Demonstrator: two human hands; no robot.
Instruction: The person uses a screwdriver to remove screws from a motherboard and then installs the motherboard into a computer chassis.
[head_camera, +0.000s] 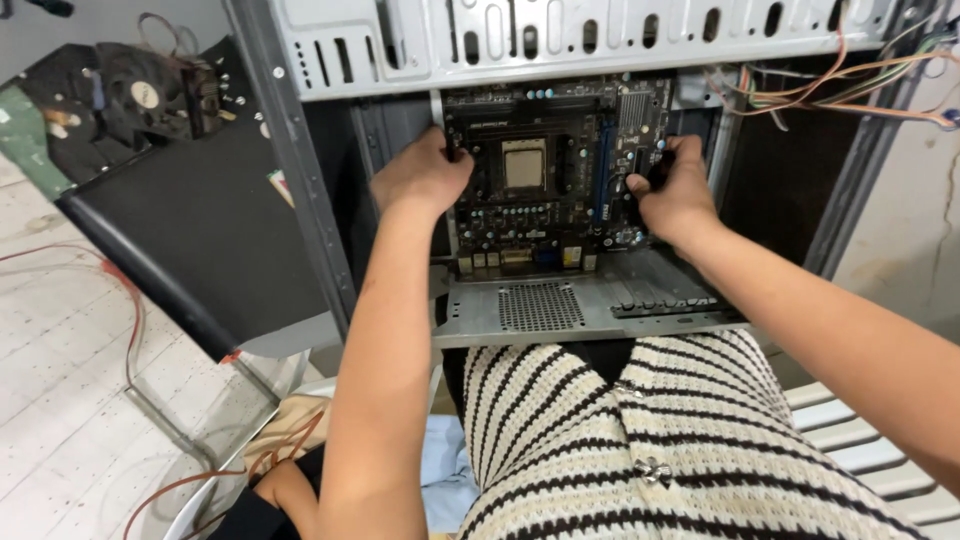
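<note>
Both hands, left hand (422, 178) and right hand (676, 192), hide the motherboard's (545, 175) side edges.

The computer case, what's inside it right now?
Inside the computer case lies a black motherboard with its square processor; left hand and right hand grip its edges, hiding whatever is beneath.

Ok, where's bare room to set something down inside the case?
Bare metal floor between the motherboard and the rear edge, right of the vent grille. The black side panel is free too. Crowded: both board edges, under the left hand and right hand.
</note>
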